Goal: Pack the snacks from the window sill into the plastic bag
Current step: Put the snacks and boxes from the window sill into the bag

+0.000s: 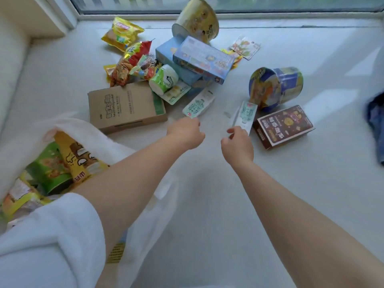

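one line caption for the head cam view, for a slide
Each hand, left and right, pinches a pale green sachet on the window sill; plastic bag lies partly filled.
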The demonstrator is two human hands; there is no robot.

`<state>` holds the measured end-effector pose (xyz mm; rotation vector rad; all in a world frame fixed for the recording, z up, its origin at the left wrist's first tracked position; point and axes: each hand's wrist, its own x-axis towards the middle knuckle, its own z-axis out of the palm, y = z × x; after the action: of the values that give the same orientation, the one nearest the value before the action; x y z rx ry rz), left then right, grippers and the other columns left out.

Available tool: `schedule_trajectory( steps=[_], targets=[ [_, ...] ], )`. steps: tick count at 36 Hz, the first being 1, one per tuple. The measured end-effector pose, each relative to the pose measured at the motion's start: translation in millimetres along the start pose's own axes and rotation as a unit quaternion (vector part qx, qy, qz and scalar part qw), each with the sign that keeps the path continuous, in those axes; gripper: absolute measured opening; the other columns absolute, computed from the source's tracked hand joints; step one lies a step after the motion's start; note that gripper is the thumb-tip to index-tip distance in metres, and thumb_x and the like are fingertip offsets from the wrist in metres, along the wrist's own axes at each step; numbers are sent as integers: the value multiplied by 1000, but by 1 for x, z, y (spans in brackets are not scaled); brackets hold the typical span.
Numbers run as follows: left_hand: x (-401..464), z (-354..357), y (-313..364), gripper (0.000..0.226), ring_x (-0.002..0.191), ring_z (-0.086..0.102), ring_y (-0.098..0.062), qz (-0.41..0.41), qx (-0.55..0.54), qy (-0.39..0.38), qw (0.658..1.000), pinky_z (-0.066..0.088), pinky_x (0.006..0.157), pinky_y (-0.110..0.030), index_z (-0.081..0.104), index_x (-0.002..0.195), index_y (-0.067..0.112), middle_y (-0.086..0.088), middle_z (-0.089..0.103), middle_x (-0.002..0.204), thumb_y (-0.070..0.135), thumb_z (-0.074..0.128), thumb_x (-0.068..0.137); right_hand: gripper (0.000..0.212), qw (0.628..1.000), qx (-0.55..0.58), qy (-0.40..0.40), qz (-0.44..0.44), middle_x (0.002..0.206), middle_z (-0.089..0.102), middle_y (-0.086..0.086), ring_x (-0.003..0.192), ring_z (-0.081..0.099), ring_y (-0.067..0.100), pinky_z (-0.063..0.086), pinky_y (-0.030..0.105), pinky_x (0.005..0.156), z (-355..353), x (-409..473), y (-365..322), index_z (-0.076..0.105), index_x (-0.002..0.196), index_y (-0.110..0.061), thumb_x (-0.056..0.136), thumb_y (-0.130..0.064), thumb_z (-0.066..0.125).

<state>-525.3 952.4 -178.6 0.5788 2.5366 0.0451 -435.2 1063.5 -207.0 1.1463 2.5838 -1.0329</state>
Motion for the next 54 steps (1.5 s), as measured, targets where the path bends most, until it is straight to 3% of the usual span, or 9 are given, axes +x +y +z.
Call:
schedule_trajectory(
  steps=[6, 15, 24, 32, 38, 42, 47, 51, 54],
  targets=[
    [50, 16, 6, 48, 123, 37, -28, -14, 3, 42, 999, 41, 90, -39, 40, 136, 15, -9, 36, 135, 29, 49, 91, 53, 989, -110, 88, 46, 137, 35, 11, 124, 33, 30, 33, 37, 98, 1, 46, 22, 36, 136, -13, 86, -23, 50],
    [114, 30, 8, 68, 127, 36, -30, -73, -70, 93, 991, 35, 101, -41, 30, 140, 7, -14, 34, 137, 42, 58, 88, 87, 990, -30, 63, 121, 137, 34, 13, 124, 40, 30, 42, 42, 96, 14, 104, 28, 23, 142, -5, 79, -47, 67],
    [119, 52, 5, 64, 121, 40, -32, -75, -104, 124, 984, 35, 96, -38, 37, 130, 3, -15, 41, 133, 39, 64, 85, 65, 988, -110, 65, 84, 131, 41, 13, 121, 39, 30, 38, 39, 93, 34, 93, 26, 36, 128, -5, 79, -36, 64],
    [64, 70, -1, 71, 123, 41, -32, -121, -144, 12, 982, 37, 96, -36, 35, 131, 6, -13, 40, 135, 42, 68, 80, 61, 993, -74, 12, 94, 129, 42, 11, 118, 41, 29, 41, 39, 89, 50, 34, 29, 38, 127, -5, 80, -34, 64],
    [18, 50, 0, 64, 105, 59, -27, -209, -343, -32, 915, 49, 77, -31, 46, 125, 9, -9, 57, 120, 38, 72, 74, 51, 994, 47, 2, 100, 113, 48, 9, 105, 50, 27, 42, 34, 77, 37, -15, 15, 47, 113, -5, 76, -34, 67],
    [-21, 19, 0, 64, 89, 67, -23, -183, -488, -18, 854, 58, 80, -38, 56, 117, 12, -6, 67, 106, 42, 73, 63, 51, 992, 95, 44, 63, 110, 49, 6, 101, 52, 25, 36, 28, 71, 20, -52, -7, 49, 115, -7, 76, -35, 67],
    [-75, -11, -26, 51, 93, 66, -20, -129, -581, 34, 803, 56, 83, -37, 54, 110, 12, -4, 66, 106, 38, 75, 72, 43, 988, 147, 53, -6, 105, 50, 3, 89, 49, 18, 34, 27, 71, 0, -96, -44, 51, 110, -11, 78, -35, 67],
    [-123, -19, -62, 73, 97, 66, -19, -111, -648, 73, 750, 55, 88, -40, 53, 121, 12, -3, 66, 110, 48, 74, 62, 38, 979, 183, 44, -79, 99, 51, -1, 86, 49, 14, 40, 26, 71, -4, -135, -77, 51, 105, -16, 77, -35, 69],
    [-158, -18, -89, 67, 98, 65, -18, -112, -660, 123, 733, 54, 88, -38, 54, 122, 12, -2, 66, 112, 47, 71, 67, 34, 963, 253, 8, -87, 97, 58, -3, 86, 57, 13, 48, 25, 67, 8, -161, -98, 51, 99, -22, 74, -31, 73]
  ],
)
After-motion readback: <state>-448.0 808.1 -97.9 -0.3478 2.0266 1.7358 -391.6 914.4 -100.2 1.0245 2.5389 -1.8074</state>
